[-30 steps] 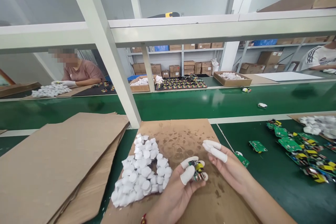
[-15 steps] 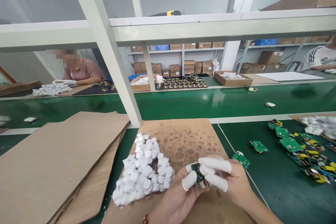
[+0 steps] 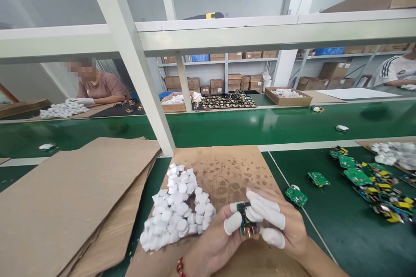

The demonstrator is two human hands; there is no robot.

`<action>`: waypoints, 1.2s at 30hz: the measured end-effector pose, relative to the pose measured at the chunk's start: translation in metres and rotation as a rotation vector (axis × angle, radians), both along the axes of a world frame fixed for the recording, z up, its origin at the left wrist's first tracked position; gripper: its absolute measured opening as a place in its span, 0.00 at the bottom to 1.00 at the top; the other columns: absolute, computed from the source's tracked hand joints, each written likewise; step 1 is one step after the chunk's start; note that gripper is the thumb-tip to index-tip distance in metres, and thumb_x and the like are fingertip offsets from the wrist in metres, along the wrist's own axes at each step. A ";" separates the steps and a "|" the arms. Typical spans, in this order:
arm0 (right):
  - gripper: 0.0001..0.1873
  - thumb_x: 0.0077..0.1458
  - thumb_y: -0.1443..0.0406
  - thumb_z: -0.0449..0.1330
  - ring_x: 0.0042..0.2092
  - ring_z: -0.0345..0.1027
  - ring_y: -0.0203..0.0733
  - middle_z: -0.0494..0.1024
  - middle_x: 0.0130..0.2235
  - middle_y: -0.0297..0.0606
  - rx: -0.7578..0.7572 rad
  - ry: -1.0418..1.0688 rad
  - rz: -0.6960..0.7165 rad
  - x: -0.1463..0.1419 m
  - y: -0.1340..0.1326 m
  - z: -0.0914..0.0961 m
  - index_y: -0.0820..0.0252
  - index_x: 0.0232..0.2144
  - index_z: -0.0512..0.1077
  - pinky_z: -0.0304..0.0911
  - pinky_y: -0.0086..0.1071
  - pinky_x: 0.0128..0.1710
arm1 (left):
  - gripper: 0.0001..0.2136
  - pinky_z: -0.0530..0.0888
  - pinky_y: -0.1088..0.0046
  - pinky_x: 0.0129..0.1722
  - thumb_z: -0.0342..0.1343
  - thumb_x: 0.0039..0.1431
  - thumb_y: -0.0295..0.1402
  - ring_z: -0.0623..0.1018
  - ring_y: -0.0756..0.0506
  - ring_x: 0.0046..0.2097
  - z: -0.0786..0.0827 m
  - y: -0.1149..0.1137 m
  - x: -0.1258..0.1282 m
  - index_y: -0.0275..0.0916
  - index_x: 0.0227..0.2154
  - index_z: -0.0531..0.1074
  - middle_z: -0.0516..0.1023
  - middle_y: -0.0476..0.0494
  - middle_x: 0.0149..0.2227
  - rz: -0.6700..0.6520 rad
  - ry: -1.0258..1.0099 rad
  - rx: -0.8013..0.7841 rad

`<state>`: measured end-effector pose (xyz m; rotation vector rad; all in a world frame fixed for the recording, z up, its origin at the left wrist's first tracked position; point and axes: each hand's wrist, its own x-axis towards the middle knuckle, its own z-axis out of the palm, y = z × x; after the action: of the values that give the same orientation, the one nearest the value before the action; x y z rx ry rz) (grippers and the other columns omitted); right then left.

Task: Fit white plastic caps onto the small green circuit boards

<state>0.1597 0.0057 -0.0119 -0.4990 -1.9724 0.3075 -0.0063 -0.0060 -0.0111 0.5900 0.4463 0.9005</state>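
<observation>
Both my hands meet low in the middle of the view, over a stained brown cardboard sheet (image 3: 224, 169). My left hand (image 3: 218, 242) and my right hand (image 3: 279, 225) wear white finger cots and pinch one small green circuit board (image 3: 245, 220) between them. Fingers of both hands are closed round the board, which is partly hidden. A heap of white plastic caps (image 3: 177, 210) lies on the cardboard just left of my left hand.
Loose green circuit boards (image 3: 364, 179) lie on the green mat at right, one (image 3: 296, 195) close to my right hand. Stacked cardboard sheets (image 3: 65, 199) fill the left. A white frame post (image 3: 139, 78) stands ahead. Beyond it runs a green conveyor belt (image 3: 227, 127), with two people working on the far side.
My right hand came in from the right and closed on the board held by my left hand. Small pieces on the conveyor drifted to the right.
</observation>
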 end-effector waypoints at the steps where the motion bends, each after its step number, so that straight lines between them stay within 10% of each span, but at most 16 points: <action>1: 0.22 0.57 0.60 0.54 0.50 0.68 0.54 0.71 0.51 0.41 -0.017 0.012 0.007 0.000 0.000 0.000 0.49 0.54 0.63 0.64 0.48 0.49 | 0.10 0.71 0.71 0.39 0.65 0.42 0.37 0.75 0.48 0.32 0.000 0.000 0.000 0.36 0.27 0.76 0.76 0.45 0.25 0.000 0.003 0.003; 7: 0.11 0.52 0.63 0.60 0.51 0.66 0.51 0.70 0.53 0.40 -0.566 0.295 0.120 -0.007 0.001 -0.004 0.46 0.39 0.75 0.68 0.40 0.40 | 0.11 0.71 0.72 0.35 0.64 0.43 0.37 0.75 0.47 0.32 -0.003 0.001 0.001 0.36 0.29 0.76 0.76 0.44 0.26 -0.012 0.073 0.053; 11: 0.23 0.48 0.57 0.62 0.56 0.59 0.53 0.62 0.58 0.44 -0.901 0.281 0.350 -0.010 0.000 0.003 0.48 0.48 0.69 0.62 0.45 0.48 | 0.15 0.69 0.76 0.29 0.65 0.41 0.38 0.75 0.47 0.30 0.001 0.000 -0.004 0.34 0.31 0.77 0.76 0.43 0.25 -0.063 0.166 0.163; 27: 0.15 0.44 0.62 0.66 0.53 0.62 0.50 0.70 0.50 0.46 -1.047 0.253 0.545 -0.014 -0.009 0.007 0.51 0.38 0.75 0.56 0.48 0.50 | 0.35 0.68 0.77 0.26 0.68 0.24 0.49 0.75 0.46 0.31 0.026 -0.002 -0.009 0.37 0.40 0.72 0.76 0.43 0.29 -0.118 0.320 0.265; 36: 0.17 0.38 0.58 0.69 0.39 0.71 0.48 0.73 0.45 0.45 -1.047 0.327 0.554 -0.017 -0.007 0.012 0.50 0.35 0.76 0.66 0.39 0.35 | 0.31 0.69 0.76 0.30 0.67 0.32 0.46 0.75 0.47 0.32 0.011 -0.001 -0.007 0.37 0.41 0.70 0.75 0.45 0.29 -0.114 0.287 0.236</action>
<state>0.1430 -0.0015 0.0003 -0.4783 -1.4667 1.6956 -0.0131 -0.0071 0.0004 0.9590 0.5618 0.7665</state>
